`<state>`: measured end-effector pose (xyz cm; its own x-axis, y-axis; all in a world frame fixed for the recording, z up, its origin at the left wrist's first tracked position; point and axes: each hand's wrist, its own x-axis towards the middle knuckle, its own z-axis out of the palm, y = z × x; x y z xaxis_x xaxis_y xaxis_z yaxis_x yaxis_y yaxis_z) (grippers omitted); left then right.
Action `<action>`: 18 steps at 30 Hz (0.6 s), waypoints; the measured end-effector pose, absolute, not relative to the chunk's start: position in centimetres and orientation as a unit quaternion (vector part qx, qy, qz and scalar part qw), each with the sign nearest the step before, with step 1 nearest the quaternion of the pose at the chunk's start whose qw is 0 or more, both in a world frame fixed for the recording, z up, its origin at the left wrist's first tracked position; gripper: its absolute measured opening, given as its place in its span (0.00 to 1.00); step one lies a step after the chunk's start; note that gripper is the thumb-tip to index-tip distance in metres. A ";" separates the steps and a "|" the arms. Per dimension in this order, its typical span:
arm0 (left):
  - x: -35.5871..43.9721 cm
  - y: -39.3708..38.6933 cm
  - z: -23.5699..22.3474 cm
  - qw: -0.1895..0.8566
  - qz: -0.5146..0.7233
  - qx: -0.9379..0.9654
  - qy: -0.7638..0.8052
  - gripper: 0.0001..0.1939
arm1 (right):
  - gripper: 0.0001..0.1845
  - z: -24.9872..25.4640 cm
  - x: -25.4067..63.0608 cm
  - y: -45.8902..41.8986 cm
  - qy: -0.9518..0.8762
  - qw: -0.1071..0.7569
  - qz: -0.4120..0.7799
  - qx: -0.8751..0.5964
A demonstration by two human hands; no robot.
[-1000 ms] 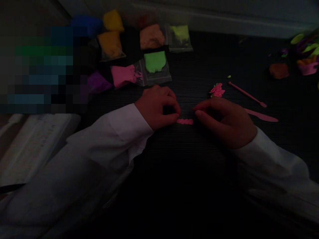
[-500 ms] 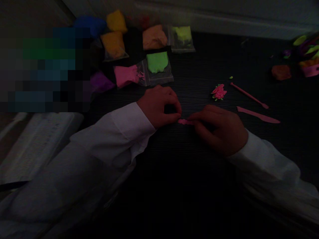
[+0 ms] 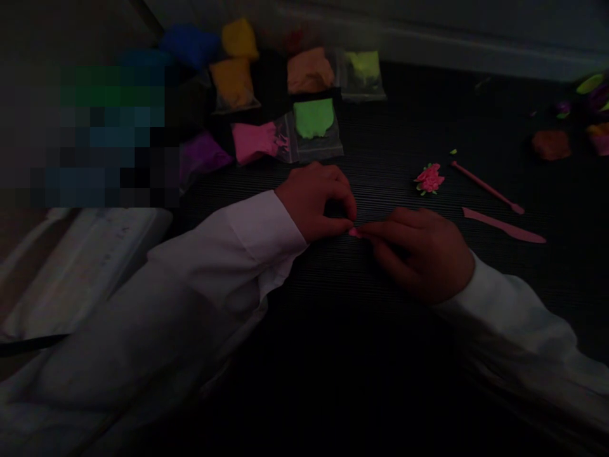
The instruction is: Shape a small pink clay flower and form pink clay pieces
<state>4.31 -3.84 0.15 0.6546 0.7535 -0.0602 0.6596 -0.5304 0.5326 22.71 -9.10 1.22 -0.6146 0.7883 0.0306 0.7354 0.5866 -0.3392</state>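
Observation:
On a dark ribbed mat point(image 3: 380, 279), my left hand point(image 3: 316, 200) and my right hand point(image 3: 421, 251) meet fingertip to fingertip. Both pinch a small pink clay strip point(image 3: 354, 233), of which only a sliver shows between the fingers. The left thumb and forefinger close on its left end. The right fingers lie over most of its length. Both arms wear white sleeves. A finished pink clay flower point(image 3: 429, 178) with green leaves lies just beyond the right hand.
Several bags of coloured clay lie at the back: green point(image 3: 314, 120), pink point(image 3: 257, 141), purple point(image 3: 202, 155), orange point(image 3: 309, 71), yellow point(image 3: 240, 41). Two pink tools point(image 3: 504, 227) lie at right. More clay pieces point(image 3: 552, 145) sit far right. A white object point(image 3: 71, 266) lies left.
My right hand slid left onto the pink strip and now covers most of it. One second ago it lay exposed between the hands. The left hand kept its pinch.

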 end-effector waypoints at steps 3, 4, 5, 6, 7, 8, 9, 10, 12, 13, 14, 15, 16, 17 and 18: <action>4.3 -3.9 0.2 0.264 0.087 0.872 0.402 0.11 | 0.14 1.2 22.7 -9.1 -0.887 0.087 0.149 -0.428; 4.3 -3.9 0.2 0.262 0.087 0.873 0.402 0.11 | 0.15 1.2 22.7 -9.1 -0.888 0.088 0.148 -0.427; 4.3 -3.9 0.2 0.259 0.088 0.873 0.403 0.11 | 0.15 1.2 22.7 -9.1 -0.888 0.087 0.146 -0.427; 4.4 -3.9 0.2 0.255 0.090 0.873 0.406 0.11 | 0.15 1.2 22.7 -9.1 -0.889 0.087 0.145 -0.426; 4.4 -4.0 0.2 0.251 0.091 0.872 0.409 0.11 | 0.15 1.2 22.7 -9.1 -0.889 0.086 0.143 -0.426; 4.4 -4.0 0.2 0.247 0.093 0.872 0.413 0.11 | 0.15 1.1 22.7 -9.1 -0.890 0.085 0.143 -0.425; 4.4 -4.1 0.2 0.244 0.094 0.871 0.415 0.11 | 0.15 1.1 22.7 -9.1 -0.891 0.084 0.143 -0.423; 4.5 -4.1 0.2 0.243 0.094 0.871 0.416 0.11 | 0.15 1.1 22.6 -9.1 -0.891 0.083 0.142 -0.422; 4.5 -4.1 0.2 0.244 0.092 0.870 0.418 0.11 | 0.15 1.1 22.6 -9.1 -0.892 0.082 0.140 -0.422; 4.6 -4.1 0.2 0.245 0.092 0.870 0.419 0.10 | 0.15 1.1 22.6 -9.1 -0.892 0.082 0.139 -0.422; 4.6 -4.1 0.2 0.245 0.093 0.869 0.420 0.10 | 0.15 1.1 22.6 -9.1 -0.893 0.081 0.138 -0.422; 4.6 -4.1 0.2 0.246 0.094 0.869 0.420 0.10 | 0.14 1.2 22.6 -9.1 -0.892 0.081 0.138 -0.422; 4.5 -4.1 0.2 0.247 0.095 0.869 0.418 0.10 | 0.14 1.2 22.6 -9.1 -0.892 0.081 0.139 -0.423; 4.5 -4.1 0.2 0.249 0.099 0.870 0.415 0.10 | 0.14 1.2 22.7 -9.1 -0.891 0.082 0.142 -0.424; 4.5 -4.1 0.2 0.252 0.103 0.870 0.411 0.10 | 0.14 1.3 22.7 -9.1 -0.888 0.083 0.147 -0.427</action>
